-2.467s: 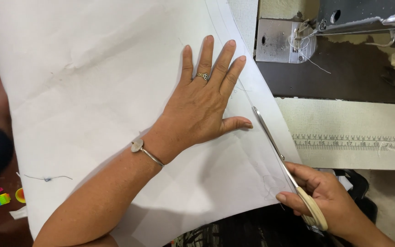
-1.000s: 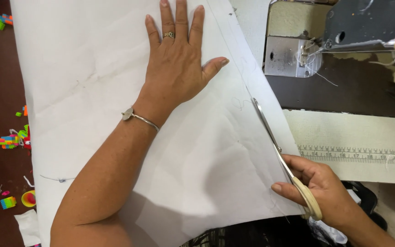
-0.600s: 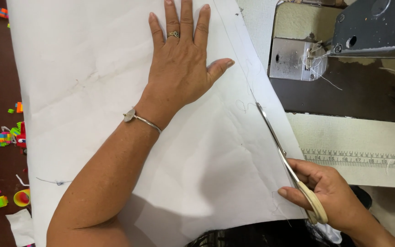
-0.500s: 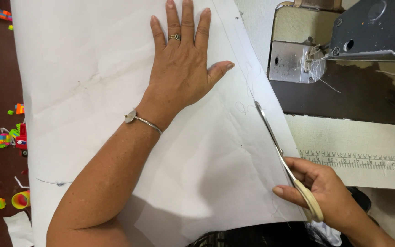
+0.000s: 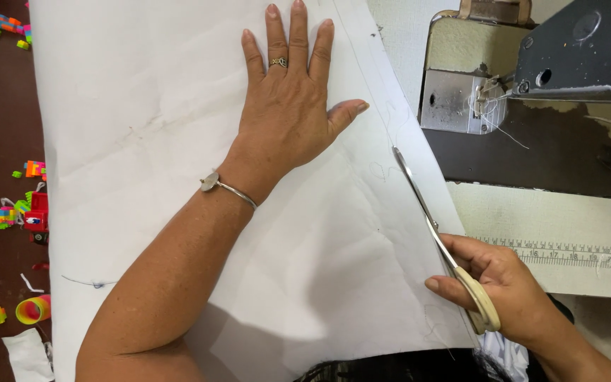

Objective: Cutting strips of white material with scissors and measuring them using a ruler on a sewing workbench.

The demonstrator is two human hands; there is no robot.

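White fabric (image 5: pixel 178 141) lies beside the sewing machine (image 5: pixel 532 78); toys (image 5: pixel 19 212) litter the floor.

Two hands show: the left hand (image 5: pixel 288 117) and the right hand (image 5: pixel 507 283). There is one sheet of white fabric (image 5: pixel 178 141), one pair of scissors (image 5: pixel 440 237), one sewing machine (image 5: pixel 532 71) and one measuring strip (image 5: pixel 574 253) on the bench. The left hand carries one ring (image 5: pixel 278 62) and one bracelet (image 5: pixel 226 187), and on the floor lie one coiled plastic spring toy (image 5: pixel 32 309) and several clusters of small coloured blocks (image 5: pixel 15 209), too many to count.
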